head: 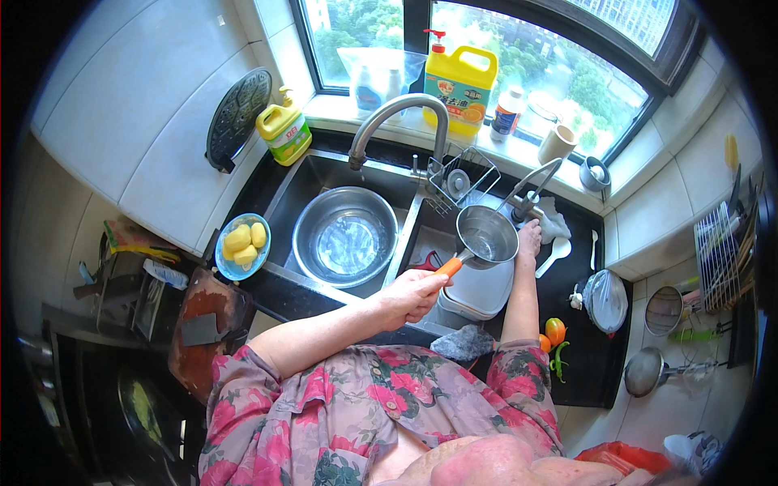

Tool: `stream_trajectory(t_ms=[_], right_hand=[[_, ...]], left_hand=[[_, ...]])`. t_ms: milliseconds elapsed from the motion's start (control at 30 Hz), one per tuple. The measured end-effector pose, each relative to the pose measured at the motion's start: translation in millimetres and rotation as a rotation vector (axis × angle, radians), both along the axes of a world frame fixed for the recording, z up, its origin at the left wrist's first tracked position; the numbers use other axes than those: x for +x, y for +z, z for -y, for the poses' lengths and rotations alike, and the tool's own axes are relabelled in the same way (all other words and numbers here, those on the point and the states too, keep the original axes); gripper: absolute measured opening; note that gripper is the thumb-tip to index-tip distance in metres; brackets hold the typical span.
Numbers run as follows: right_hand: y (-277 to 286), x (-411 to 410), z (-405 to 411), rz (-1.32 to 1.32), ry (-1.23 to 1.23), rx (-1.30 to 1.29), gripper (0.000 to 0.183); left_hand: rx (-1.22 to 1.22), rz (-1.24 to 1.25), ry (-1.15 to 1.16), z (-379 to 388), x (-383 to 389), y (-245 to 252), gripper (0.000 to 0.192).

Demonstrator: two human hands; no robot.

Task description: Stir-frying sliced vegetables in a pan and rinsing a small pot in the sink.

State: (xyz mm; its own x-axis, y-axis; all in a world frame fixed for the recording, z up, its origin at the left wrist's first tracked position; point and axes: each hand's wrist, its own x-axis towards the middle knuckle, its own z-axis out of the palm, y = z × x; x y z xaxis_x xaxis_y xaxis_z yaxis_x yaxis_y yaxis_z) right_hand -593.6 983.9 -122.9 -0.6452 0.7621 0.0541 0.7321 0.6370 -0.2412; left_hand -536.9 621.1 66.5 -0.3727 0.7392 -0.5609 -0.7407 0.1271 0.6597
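My left hand (419, 294) grips the orange handle of a small metal saucepan (486, 234), which is held under the thin curved spout of a small faucet (523, 206). Some liquid seems to lie in the pan. My right hand (529, 237) is at the lever of that small faucet, fingers curled against it. Below the pan, a lidded white container (480, 288) stands in the right-hand basin. A red-handled tool (430, 261) lies beside it. The left basin holds a large metal bowl (345, 237) with water, under the big faucet (395, 106).
Peeled potatoes (245, 243) sit in a blue bowl at the left. A wire rack (465, 179) hangs behind the basins. Bottles, including a yellow detergent jug (459, 91), line the windowsill. A white spoon (553, 256), tomatoes (554, 331) and green peppers (559, 362) lie on the right counter.
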Motion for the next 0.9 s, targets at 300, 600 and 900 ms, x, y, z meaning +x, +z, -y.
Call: stream_trajectory(t_ms=[300, 600, 900], right_hand=[[3, -1, 1, -0.016, -0.015, -0.029, 0.042], [7, -8, 2, -0.036, -0.111, -0.089, 0.036], [25, -9, 11, 0.03, -0.099, -0.169, 0.049]], left_hand=[[-0.001, 0.021, 0.002, 0, 0, 2, 0.033], [0.03, 0.038, 0.013, -2, 0, 0, 0.025], [0.024, 0.026, 0.014, -3, 0, -1, 0.027]])
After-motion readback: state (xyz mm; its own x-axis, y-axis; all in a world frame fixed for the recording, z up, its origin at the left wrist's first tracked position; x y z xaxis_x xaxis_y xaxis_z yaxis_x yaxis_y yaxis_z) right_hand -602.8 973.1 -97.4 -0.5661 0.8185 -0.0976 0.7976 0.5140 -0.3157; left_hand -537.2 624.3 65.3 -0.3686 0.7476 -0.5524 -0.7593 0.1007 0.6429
